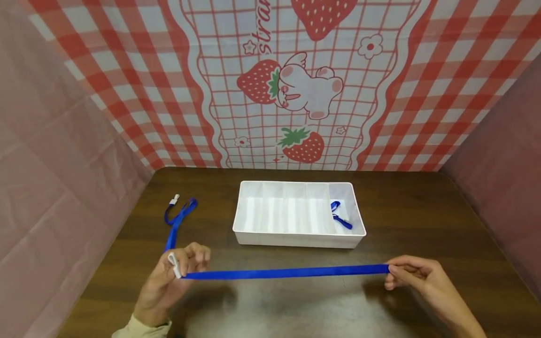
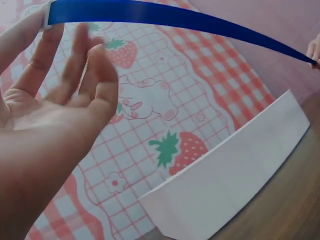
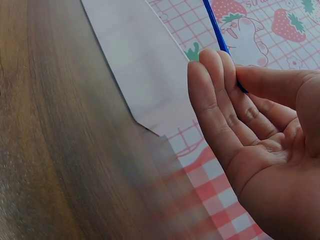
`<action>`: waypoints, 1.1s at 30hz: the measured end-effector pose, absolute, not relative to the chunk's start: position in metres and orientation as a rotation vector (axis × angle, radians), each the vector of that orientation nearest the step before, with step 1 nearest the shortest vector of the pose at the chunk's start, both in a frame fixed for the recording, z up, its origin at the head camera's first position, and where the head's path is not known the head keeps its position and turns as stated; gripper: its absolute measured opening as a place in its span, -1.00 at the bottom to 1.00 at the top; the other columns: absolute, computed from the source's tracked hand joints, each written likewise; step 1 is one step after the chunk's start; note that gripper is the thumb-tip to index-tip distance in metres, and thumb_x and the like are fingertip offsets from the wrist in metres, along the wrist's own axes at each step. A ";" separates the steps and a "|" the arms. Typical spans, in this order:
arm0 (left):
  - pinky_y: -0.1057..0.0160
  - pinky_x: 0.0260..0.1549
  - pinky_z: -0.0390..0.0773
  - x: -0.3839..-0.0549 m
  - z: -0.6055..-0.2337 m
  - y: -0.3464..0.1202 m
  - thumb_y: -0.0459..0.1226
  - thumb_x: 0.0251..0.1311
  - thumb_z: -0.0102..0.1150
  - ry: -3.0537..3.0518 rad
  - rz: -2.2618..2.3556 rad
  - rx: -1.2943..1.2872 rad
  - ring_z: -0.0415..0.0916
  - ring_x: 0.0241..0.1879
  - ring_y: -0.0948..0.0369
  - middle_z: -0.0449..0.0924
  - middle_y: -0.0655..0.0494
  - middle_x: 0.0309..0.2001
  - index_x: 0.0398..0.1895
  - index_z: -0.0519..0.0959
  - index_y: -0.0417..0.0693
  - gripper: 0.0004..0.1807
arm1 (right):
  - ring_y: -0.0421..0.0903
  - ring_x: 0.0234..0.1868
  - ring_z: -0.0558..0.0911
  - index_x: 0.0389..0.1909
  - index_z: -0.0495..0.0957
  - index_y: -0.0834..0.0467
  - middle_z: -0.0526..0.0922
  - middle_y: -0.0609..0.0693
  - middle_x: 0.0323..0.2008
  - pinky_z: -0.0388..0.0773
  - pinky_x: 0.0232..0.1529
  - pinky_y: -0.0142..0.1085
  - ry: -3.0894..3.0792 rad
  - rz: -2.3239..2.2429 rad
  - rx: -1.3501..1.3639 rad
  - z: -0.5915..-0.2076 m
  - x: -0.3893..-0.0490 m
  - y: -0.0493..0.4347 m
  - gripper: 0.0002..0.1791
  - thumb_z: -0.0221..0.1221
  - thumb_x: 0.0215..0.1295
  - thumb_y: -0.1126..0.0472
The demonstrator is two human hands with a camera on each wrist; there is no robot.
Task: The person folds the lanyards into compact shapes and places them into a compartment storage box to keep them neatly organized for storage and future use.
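Note:
A blue lanyard (image 1: 287, 272) is stretched level between my two hands above the table. My left hand (image 1: 171, 274) pinches its left end at the white plastic clip (image 1: 174, 265), thumb and forefinger together and the other fingers loosely bent. At the far end my right hand (image 1: 418, 279) pinches the strap between thumb and fingertips. In the left wrist view the strap (image 2: 150, 14) bows across toward the right hand. The right wrist view shows the strap's end (image 3: 241, 86) under the thumb.
Behind the strap stands a white divided tray (image 1: 291, 240), with a folded blue lanyard (image 1: 343, 222) in its rightmost compartment. Another blue lanyard (image 1: 181, 217) with a white clip lies on the brown table (image 1: 418, 211) at left. A red-checked strawberry cloth (image 1: 304, 84) hangs behind.

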State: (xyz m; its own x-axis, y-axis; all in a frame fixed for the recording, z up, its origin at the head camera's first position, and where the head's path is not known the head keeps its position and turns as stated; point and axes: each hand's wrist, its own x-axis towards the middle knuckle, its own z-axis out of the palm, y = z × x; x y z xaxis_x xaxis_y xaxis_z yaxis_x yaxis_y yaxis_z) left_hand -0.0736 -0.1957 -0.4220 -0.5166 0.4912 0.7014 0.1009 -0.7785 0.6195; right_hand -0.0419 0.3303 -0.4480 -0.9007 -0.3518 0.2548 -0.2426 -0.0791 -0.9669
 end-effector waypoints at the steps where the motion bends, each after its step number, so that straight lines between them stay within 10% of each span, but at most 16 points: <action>1: 0.17 -0.01 0.35 -0.073 -0.423 -0.196 -0.36 0.51 -0.24 0.895 2.386 1.378 0.40 0.07 -0.01 0.53 -0.10 -0.01 -0.15 0.47 -0.28 -0.76 | 0.06 -0.39 0.75 -0.10 0.55 0.51 0.71 0.22 -0.39 0.69 -0.31 -0.13 2.088 -2.144 -0.667 -0.448 -0.042 0.330 -0.72 -0.09 0.34 0.70; 4: 0.19 -0.25 0.46 -0.071 -0.426 -0.195 -0.39 0.51 -0.29 0.854 2.412 1.343 0.50 -0.01 -0.04 0.58 -0.11 -0.04 -0.14 0.45 -0.31 -0.75 | 0.06 -0.41 0.74 -0.11 0.55 0.51 0.72 0.20 -0.40 0.69 -0.32 -0.12 2.134 -2.123 -0.628 -0.447 -0.041 0.330 -0.75 -0.06 0.34 0.68; 8: 0.19 -0.66 0.07 -0.071 -0.428 -0.193 -0.45 0.50 -0.33 0.901 2.449 1.271 0.45 -0.30 0.01 0.55 -0.09 -0.18 -0.13 0.45 -0.34 -0.74 | 0.08 -0.43 0.73 -0.15 0.55 0.54 0.71 0.21 -0.43 0.69 -0.33 -0.10 2.228 -2.063 -0.516 -0.446 -0.040 0.331 -0.83 0.02 0.34 0.63; 17: 0.42 -0.57 0.35 -0.066 -0.428 -0.188 -0.58 0.46 -0.35 1.344 2.440 0.962 0.59 -0.32 0.26 0.68 0.02 -0.23 -0.05 0.53 -0.15 -0.62 | 0.06 -0.43 0.75 -0.16 0.56 0.56 0.69 0.36 -0.42 0.69 -0.35 -0.17 2.167 -2.162 -0.567 -0.448 -0.041 0.329 -0.80 0.03 0.26 0.70; 24: 0.12 -0.77 0.11 -0.066 -0.422 -0.179 -0.61 0.39 -0.15 1.789 2.306 0.817 0.61 -0.47 0.34 0.68 0.11 -0.43 -0.24 0.48 -0.30 -0.81 | 0.06 -0.43 0.75 -0.17 0.58 0.56 0.70 0.34 -0.41 0.68 -0.36 -0.13 2.321 -2.076 -0.453 -0.442 -0.038 0.324 -0.85 0.13 0.27 0.62; 33: 0.26 -0.73 0.40 -0.064 -0.409 -0.173 -0.59 0.34 -0.02 2.044 2.133 0.843 0.53 -0.56 0.34 0.66 0.00 -0.49 -0.28 0.52 -0.36 -0.89 | 0.08 -0.43 0.75 -0.17 0.62 0.48 0.71 0.31 -0.41 0.69 -0.36 -0.16 2.513 -1.914 -0.355 -0.424 -0.032 0.318 -0.87 0.19 0.29 0.53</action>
State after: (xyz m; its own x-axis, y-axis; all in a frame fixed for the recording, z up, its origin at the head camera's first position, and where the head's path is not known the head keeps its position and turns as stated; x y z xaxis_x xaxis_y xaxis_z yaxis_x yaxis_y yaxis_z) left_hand -0.0645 -0.1730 -0.4086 -0.8473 0.4127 0.3343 0.3165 -0.1131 0.9418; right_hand -0.0321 0.3182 -0.4241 -0.9744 -0.1538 0.1639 -0.1989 0.2500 -0.9476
